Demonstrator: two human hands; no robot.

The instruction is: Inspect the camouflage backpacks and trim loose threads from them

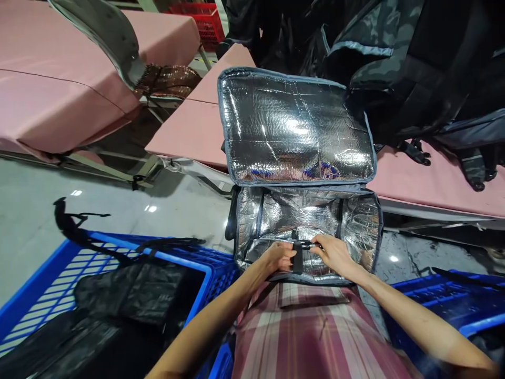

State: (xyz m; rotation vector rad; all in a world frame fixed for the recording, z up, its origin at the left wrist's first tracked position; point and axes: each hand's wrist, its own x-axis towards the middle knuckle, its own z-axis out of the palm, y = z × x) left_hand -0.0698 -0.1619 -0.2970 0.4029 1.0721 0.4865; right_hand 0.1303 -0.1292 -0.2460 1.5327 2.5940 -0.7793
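An insulated bag lies open in front of me, its silver-lined lid (pixel 295 131) folded back and its foil-lined inside (pixel 280 210) facing up. At the near side of the bag a short black strap (pixel 298 260) stands out against the foil. My left hand (pixel 278 256) is closed on this strap, pinching its left edge. Close beside it, my right hand (pixel 333 256) is closed with fingertips on a small dark, shiny piece (pixel 306 245) at the strap's upper end; its exact kind is too small to make out.
A blue crate (pixel 207 281) with dark bags (pixel 130 295) stands at my left, another blue crate (pixel 418 300) at my right. Pink-covered tables (pixel 189 126) stretch behind the bag, with black and camouflage bags (pixel 414 63) piled at right. A grey chair (pixel 106 39) stands at left.
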